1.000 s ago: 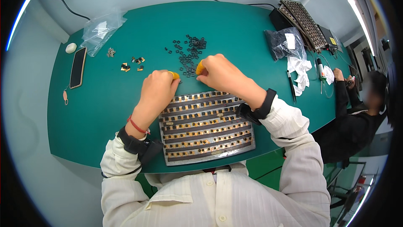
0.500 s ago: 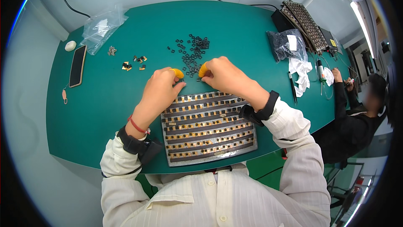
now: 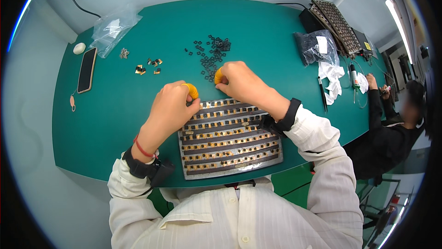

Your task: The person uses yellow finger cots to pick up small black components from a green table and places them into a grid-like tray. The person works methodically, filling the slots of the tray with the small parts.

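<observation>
My left hand point(image 3: 171, 105), with a yellow finger cot, is closed in a pinch over the far left corner of a metal tray point(image 3: 207, 173). Rows of small black and gold parts line this tray between dark strips. What the left fingertips hold is hidden. My right hand point(image 3: 241, 82), also wearing a yellow finger cot, is bent closed just beyond the tray's far edge. Its fingertips are at the near end of a loose pile of small black square frames point(image 3: 215, 56); anything between them is too small to make out.
On the green table point(image 3: 106, 134) at left lie a phone point(image 3: 87, 70), a white case point(image 3: 79, 48), a clear bag point(image 3: 113, 30) and small gold-black parts point(image 3: 140, 69). At right are a bag of black parts point(image 3: 317, 49), stacked trays point(image 3: 338, 26), tweezers point(image 3: 322, 95), tissue point(image 3: 332, 81) and a seated co-worker point(image 3: 386, 143).
My left hand has moved nearer, from the table beyond the tray onto its far left corner. My right hand has shifted slightly left, staying by the pile.
</observation>
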Tool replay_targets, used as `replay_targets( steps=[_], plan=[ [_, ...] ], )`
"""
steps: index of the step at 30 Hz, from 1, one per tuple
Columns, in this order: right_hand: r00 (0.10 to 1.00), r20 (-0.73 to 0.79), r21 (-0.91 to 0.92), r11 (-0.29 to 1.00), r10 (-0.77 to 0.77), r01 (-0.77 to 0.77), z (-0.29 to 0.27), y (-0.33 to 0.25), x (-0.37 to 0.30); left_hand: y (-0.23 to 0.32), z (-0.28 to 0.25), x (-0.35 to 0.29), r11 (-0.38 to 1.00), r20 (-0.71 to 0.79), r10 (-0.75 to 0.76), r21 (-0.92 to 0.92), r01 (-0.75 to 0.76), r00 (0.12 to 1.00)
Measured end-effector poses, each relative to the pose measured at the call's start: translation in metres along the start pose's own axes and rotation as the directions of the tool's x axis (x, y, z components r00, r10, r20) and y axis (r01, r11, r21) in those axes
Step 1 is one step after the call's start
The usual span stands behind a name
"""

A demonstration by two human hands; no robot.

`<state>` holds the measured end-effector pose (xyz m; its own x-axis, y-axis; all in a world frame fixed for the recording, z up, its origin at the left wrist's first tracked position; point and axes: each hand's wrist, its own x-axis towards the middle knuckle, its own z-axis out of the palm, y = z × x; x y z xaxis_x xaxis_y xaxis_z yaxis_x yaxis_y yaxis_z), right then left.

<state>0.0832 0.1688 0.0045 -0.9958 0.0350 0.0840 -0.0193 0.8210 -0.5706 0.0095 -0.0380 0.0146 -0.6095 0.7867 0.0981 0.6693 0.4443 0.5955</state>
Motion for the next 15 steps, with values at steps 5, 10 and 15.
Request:
replay_targets(
  steps=[5, 10, 15],
  plan=[
    [1.000, 0.028, -0.041, 0.999, -0.013, 0.014, -0.005, -0.003, -0.004, 0.014, -0.004, -0.038, 0.995, 0.099, 0.104, -0.021, -0.102, 0.990],
    [0.992, -0.038, -0.064, 0.991, -0.118, 0.116, -0.034, -0.028, -0.044, 0.021, 0.003, -0.065, 0.979, 0.171, 0.197, 0.012, -0.202, 0.965],
    [1.000, 0.025, -0.041, 0.999, -0.012, 0.013, -0.050, -0.033, -0.096, 0.019, 0.008, -0.068, 0.975, 0.135, 0.199, 0.068, -0.210, 0.971]
  ],
)
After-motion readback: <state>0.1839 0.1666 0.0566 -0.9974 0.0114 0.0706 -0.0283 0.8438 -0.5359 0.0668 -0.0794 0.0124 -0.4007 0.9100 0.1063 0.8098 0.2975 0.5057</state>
